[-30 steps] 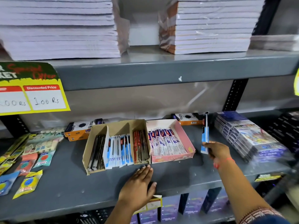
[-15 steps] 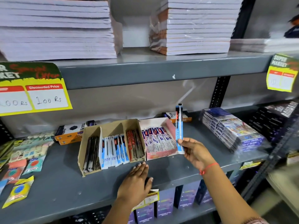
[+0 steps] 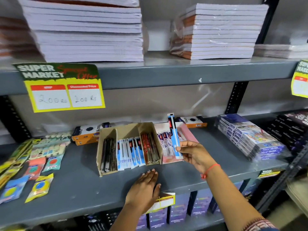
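My right hand (image 3: 194,154) pinches the lower end of a long blue and white pen packet (image 3: 173,135), held upright over the pink box (image 3: 188,135) of similar packets. Left of it stands a brown cardboard box (image 3: 126,130) with three compartments: dark pens, blue and white packets, red packets. My left hand (image 3: 145,189) rests flat, fingers straight, on the grey shelf (image 3: 75,185) in front of the cardboard box.
Eraser and sharpener packets (image 3: 38,157) lie at the shelf's left. Orange and black boxes (image 3: 86,132) sit at the back. Wrapped booklet stacks (image 3: 248,137) fill the right. Notebook stacks (image 3: 90,30) load the upper shelf, above a yellow price sign (image 3: 65,90).
My right hand has carried the pen packet leftward, from beside the booklet stack to over the pink box. My left hand stays flat on the shelf.
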`<act>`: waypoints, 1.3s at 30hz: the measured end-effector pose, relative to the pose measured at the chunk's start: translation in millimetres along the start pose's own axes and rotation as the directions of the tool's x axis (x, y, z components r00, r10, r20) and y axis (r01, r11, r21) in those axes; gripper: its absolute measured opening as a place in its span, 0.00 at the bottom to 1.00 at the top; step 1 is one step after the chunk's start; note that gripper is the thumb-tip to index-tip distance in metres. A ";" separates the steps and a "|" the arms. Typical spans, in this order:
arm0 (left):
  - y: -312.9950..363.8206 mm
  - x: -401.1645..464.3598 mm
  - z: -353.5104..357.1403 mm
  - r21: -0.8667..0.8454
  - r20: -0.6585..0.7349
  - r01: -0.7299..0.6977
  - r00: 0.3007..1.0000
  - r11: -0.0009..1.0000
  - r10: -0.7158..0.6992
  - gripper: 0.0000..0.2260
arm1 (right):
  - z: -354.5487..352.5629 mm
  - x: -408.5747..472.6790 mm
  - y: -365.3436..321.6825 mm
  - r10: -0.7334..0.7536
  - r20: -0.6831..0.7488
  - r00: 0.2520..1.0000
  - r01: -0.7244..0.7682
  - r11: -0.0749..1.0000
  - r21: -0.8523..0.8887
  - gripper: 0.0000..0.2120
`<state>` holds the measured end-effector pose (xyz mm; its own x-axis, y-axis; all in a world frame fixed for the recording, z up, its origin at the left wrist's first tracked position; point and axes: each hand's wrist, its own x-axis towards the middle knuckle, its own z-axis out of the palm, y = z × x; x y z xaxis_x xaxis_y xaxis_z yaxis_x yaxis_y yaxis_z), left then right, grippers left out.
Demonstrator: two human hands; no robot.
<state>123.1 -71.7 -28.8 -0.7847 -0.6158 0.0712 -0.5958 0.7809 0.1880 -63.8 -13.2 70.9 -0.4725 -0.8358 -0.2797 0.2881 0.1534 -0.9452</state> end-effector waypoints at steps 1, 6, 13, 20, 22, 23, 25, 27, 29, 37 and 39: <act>-2.8 -3.0 -1.0 -0.024 -0.005 0.008 1.000 1.000 -0.008 0.23 | 9.9 0.6 0.3 -0.001 0.014 1.000 0.002 0.999 -0.032 0.12; -30.1 -26.8 -7.3 -0.062 -0.049 0.050 0.997 0.997 -0.053 0.23 | 68.8 6.2 9.2 -0.036 0.092 0.995 0.061 0.958 -0.281 0.15; -81.4 -68.1 -12.2 0.013 -0.043 0.205 0.978 0.979 -0.205 0.33 | 139.1 13.9 32.9 -0.159 0.071 0.985 0.162 0.685 -0.710 0.16; -126.6 -92.2 -29.4 -0.066 -0.062 0.423 0.902 0.904 -0.426 0.38 | 170.1 4.5 30.4 -0.173 0.093 0.981 0.130 0.222 -0.966 0.17; -132.6 -91.3 -27.8 -0.108 -0.093 0.428 0.894 0.897 -0.438 0.42 | 174.1 7.5 29.5 -0.155 0.093 0.984 0.116 0.144 -0.983 0.17; -132.9 -89.8 -28.5 -0.131 -0.109 0.433 0.888 0.892 -0.447 0.42 | 174.9 10.5 29.3 -0.148 0.096 0.984 0.113 0.111 -0.987 0.17; -131.7 -84.9 -30.6 -0.151 -0.122 0.462 0.868 0.874 -0.481 0.37 | 176.9 18.8 30.4 -0.135 0.108 0.985 0.116 0.053 -0.992 0.17; -130.5 -82.1 -33.0 -0.172 -0.103 0.500 0.848 0.849 -0.520 0.28 | 179.2 28.1 33.3 -0.112 0.115 0.987 0.116 0.000 -0.993 0.17; -131.5 -81.3 -33.4 -0.172 -0.096 0.525 0.833 0.834 -0.544 0.26 | 180.3 34.5 35.5 -0.088 0.111 0.990 0.108 -0.033 -0.994 0.17; -128.3 -80.1 -35.5 -0.147 -0.108 0.529 0.831 0.836 -0.546 0.31 | 181.6 47.3 40.3 -0.045 0.103 0.994 0.097 -0.118 -0.988 0.19; -127.7 -80.0 -35.5 -0.149 -0.101 0.533 0.830 0.833 -0.549 0.34 | 184.0 44.8 39.9 -0.074 0.110 0.991 0.099 -0.145 -0.984 0.20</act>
<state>268.0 -125.9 -23.7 -0.3064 -0.9503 0.0548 -0.8891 0.3063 0.3401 79.8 -141.5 51.6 -0.3979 -0.8979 -0.1883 -0.9084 0.4143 -0.0559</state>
